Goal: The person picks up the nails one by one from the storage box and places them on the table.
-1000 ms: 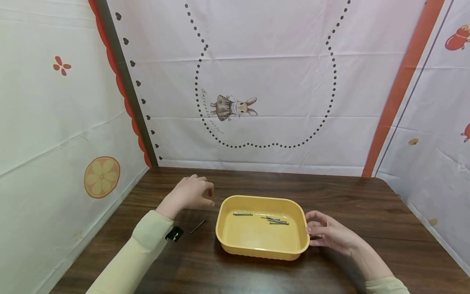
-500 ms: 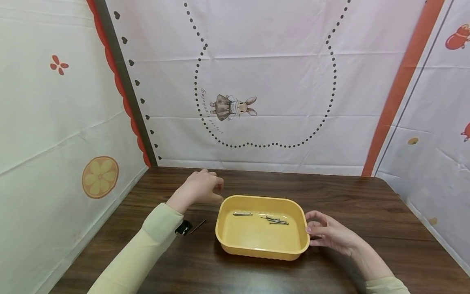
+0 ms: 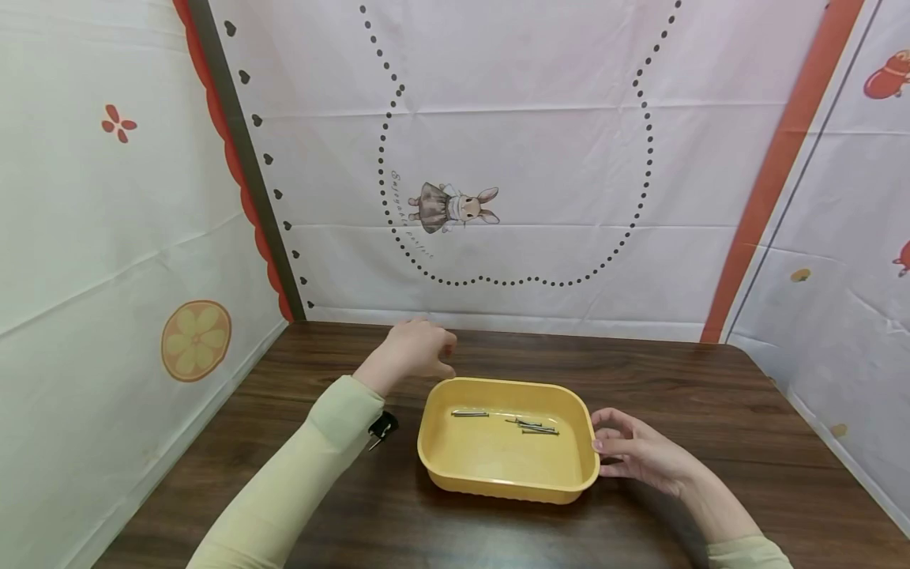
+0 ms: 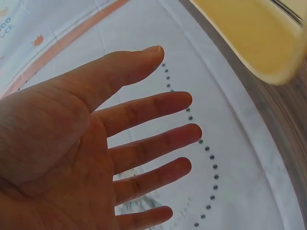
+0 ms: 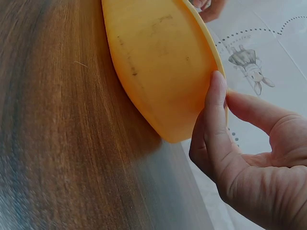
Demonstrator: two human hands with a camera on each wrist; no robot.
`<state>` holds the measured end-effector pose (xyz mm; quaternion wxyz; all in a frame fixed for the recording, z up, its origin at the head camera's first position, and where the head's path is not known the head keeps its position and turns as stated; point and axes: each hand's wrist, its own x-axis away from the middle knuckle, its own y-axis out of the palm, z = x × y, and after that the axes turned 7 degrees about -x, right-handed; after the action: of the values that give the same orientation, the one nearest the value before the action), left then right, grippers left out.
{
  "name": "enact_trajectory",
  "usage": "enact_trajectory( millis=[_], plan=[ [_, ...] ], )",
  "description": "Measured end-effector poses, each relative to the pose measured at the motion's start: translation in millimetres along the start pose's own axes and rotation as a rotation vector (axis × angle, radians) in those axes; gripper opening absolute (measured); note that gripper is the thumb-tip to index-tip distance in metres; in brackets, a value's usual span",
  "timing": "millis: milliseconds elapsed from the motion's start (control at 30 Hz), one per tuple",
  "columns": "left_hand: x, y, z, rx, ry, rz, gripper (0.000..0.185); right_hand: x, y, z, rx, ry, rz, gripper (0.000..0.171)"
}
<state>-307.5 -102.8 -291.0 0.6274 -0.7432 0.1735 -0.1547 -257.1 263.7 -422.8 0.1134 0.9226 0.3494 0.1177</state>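
Observation:
A yellow plastic tray (image 3: 508, 480) stands on the table, with several thin metal nails (image 3: 539, 430) lying on its floor. My right hand (image 3: 643, 456) pinches the tray's right rim between thumb and fingers, as the right wrist view shows close up. Just beyond the tray's far left corner hovers my left hand (image 3: 415, 352), its thumb near the rim in the head view. In the left wrist view, that hand's fingers (image 4: 148, 146) are spread and hold nothing. One loose nail (image 3: 374, 445) lies left of the tray, partly hidden by the black wrist camera.
The dark wood-grain table (image 3: 640, 363) extends around the tray on all sides. Printed white cloth (image 3: 540, 182) hangs behind it and along both sides, close to the table's edges. A black camera (image 3: 385, 424) is strapped under the left wrist.
My left hand has moved right and slightly away, from above the table's left part to the tray's far left corner. The right hand and the tray have stayed in place.

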Motion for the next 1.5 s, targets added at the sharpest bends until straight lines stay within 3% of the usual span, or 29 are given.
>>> enact_trajectory(
  millis=[533,733,1000,1500],
  plan=[
    [-23.0,1.2,35.8,-0.009,0.078,0.012,0.027,-7,1,5,-0.017,-0.006,-0.031,0.026],
    [-31.5,4.3,50.1,-0.053,0.09,0.003,0.027,-4,1,3,-0.001,-0.009,-0.018,0.025],
    [-42.1,13.1,74.3,-0.095,0.156,0.002,0.022,-2,1,1,0.002,-0.02,-0.024,0.025],
    [-44.3,20.1,89.2,-0.107,0.168,0.024,0.02,-3,2,0,0.009,-0.007,0.0,0.024]
  ],
)
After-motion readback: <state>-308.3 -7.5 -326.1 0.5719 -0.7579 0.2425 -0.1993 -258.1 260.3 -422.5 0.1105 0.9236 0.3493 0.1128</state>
